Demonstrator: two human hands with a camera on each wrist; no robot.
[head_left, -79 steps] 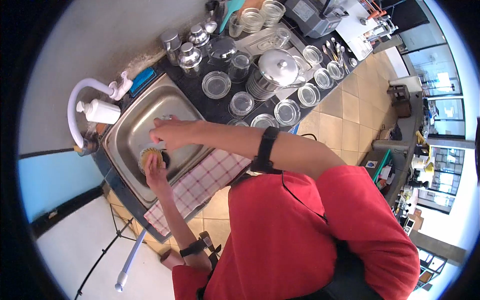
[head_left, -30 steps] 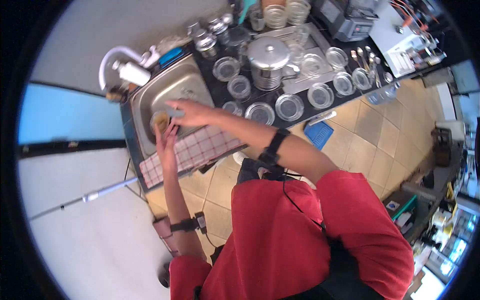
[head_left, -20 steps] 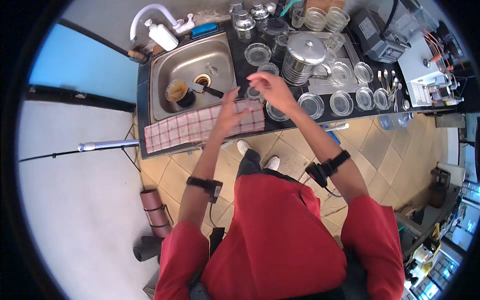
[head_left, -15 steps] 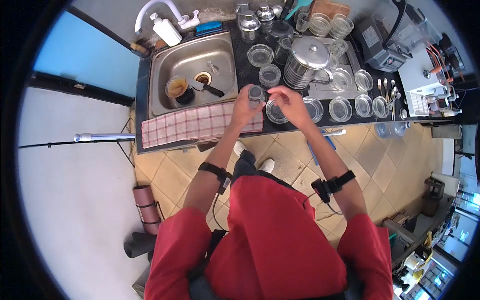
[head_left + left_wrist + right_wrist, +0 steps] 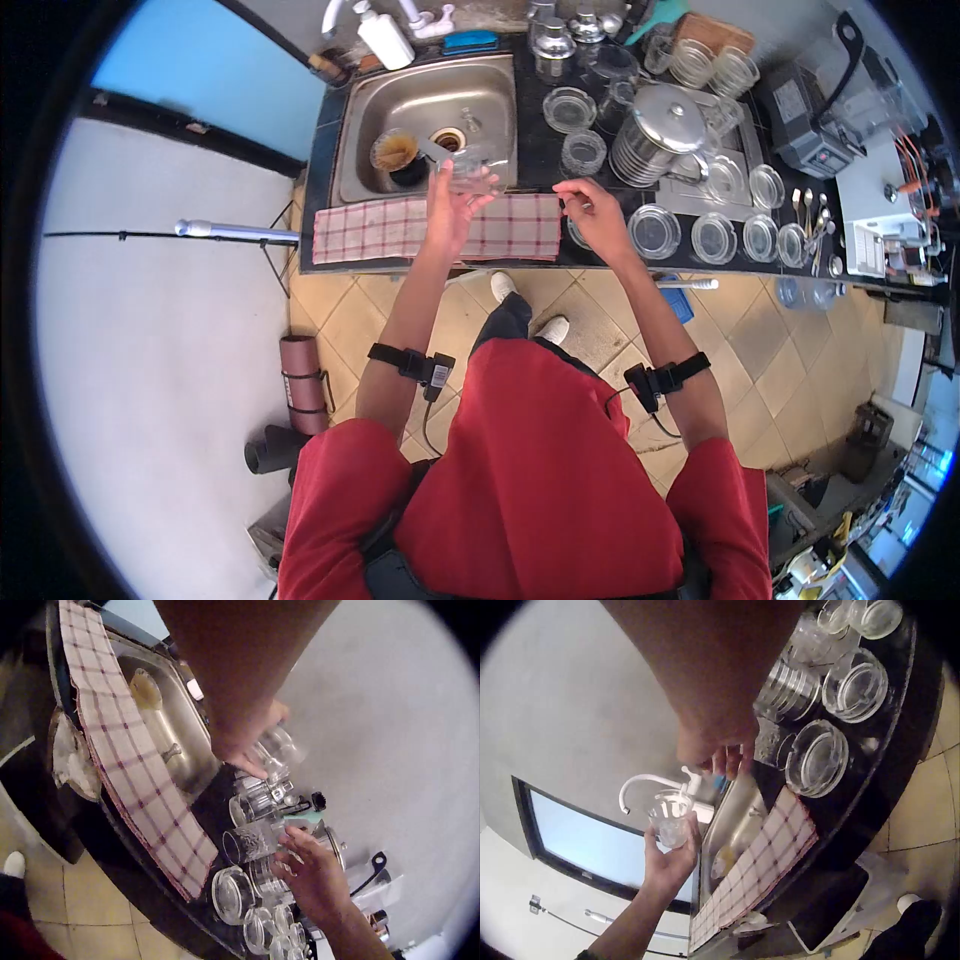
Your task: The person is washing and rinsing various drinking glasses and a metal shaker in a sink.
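My left hand grips a clear glass over the front rim of the sink, above the checked towel. In the right wrist view, the glass stands out between the thumb and fingers. My right hand is over the counter's front edge with loosely bent fingers and holds nothing. Below it sits a glass ashtray, partly hidden by this hand. The steel sink contains a brown cone-shaped filter on a dark cup and a knife, whose handle the left hand and glass cover.
A red-checked towel lies along the front of the sink. Several glass ashtrays and a lidded steel pot stand to the right. A white bottle and a blue brush are behind the sink.
Both hands have left the sink, where the cone and knife stay. My left hand took a glass from the counter and has moved it left; the right hand has drawn away from it.
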